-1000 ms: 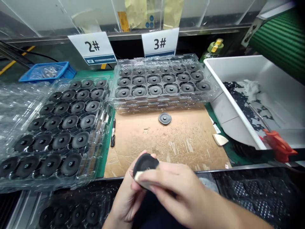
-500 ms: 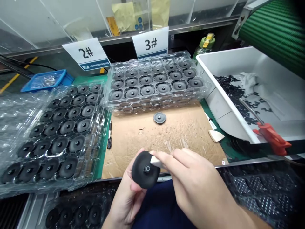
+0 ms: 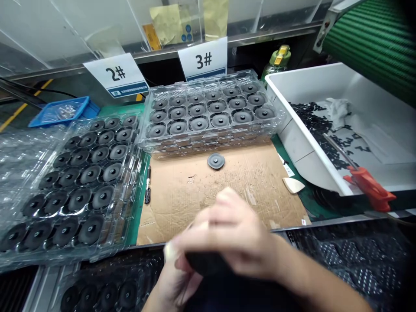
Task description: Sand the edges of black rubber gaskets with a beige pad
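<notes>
Bright middle; fingers smeared, seemingly by motion; right edge dark.

Factory workshop, one bench station – repetitive work on small parts. Evidence: clear plastic tray, left, with black discs in rows of moulded pockets; tray stack of like pattern, rear. Two printed station cards, "2#" and "3#", hung from a metal rail. Worn cardboard work mat on green bench covering. White bin holding many small black pieces; red-handled tool at its edge. Yellow floor line – far left.
</notes>
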### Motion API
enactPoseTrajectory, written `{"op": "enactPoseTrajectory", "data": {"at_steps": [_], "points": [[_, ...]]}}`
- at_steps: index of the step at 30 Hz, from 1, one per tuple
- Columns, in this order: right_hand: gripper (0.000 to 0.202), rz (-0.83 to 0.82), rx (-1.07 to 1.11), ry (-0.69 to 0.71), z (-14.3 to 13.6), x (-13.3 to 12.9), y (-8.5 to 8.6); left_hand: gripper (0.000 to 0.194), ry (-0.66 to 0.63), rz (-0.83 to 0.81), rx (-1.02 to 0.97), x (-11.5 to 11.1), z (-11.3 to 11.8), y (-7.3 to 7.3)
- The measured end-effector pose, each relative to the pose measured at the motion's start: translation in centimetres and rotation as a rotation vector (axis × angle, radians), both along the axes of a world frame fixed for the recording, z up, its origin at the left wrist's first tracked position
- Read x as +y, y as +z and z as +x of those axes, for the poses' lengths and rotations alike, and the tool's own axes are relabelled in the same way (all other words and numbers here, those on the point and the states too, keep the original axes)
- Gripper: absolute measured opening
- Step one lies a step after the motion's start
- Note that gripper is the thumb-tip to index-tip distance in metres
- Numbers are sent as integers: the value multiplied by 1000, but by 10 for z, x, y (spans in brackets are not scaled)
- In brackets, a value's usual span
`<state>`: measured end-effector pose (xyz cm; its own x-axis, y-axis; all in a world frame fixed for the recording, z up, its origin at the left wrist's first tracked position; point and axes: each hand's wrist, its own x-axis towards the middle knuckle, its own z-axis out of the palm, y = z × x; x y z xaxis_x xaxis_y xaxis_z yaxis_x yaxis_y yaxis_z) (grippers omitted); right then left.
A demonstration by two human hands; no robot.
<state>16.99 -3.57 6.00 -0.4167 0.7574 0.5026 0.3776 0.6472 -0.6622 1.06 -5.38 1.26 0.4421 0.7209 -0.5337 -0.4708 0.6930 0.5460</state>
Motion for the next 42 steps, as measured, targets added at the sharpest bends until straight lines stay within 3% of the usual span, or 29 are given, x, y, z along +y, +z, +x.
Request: {"op": "enactPoseTrajectory", "data": {"at_steps": [3,6,11,15,18,22,25,29,31,33,36,39,42], "points": [[26,-313,40,-307,18,11,-23,68,-26,-21,-132,0,-4,3],[29,-496,-105,-403,32,11,-65,63,-31,-15,-263,2,-9,4],[39,-461,-213,-539,24,-16,-137,53,-38,-37,-313,7,-14,1],[41,-418,-245,-605,14,-25,-156,55,-6,-62,-307,10,-17,1],[33,-403,-240,-623,16,-10,-152,57,10,-65,-308,11,-19,1],[31,-394,-182,-608,19,10,-132,55,42,-68,-318,10,-22,-3],[33,-385,-129,-539,9,3,-121,55,93,-84,-313,9,-24,-9],[29,-416,-121,-364,-7,-11,-123,56,166,-113,-301,8,-27,-14],[27,-439,-119,-361,-10,-10,-116,56,174,-120,-288,9,-28,-15],[27,-455,-99,-414,-11,-5,-95,55,177,-104,-266,9,-27,-15],[32,-366,13,-461,-21,-4,-49,54,202,-33,-184,8,-22,-13],[34,-154,34,-306,-39,-13,-16,48,160,-39,-110,8,-20,-10],[29,-160,-43,-126,-48,-16,-7,44,181,-14,-77,9,-20,-8]]}}
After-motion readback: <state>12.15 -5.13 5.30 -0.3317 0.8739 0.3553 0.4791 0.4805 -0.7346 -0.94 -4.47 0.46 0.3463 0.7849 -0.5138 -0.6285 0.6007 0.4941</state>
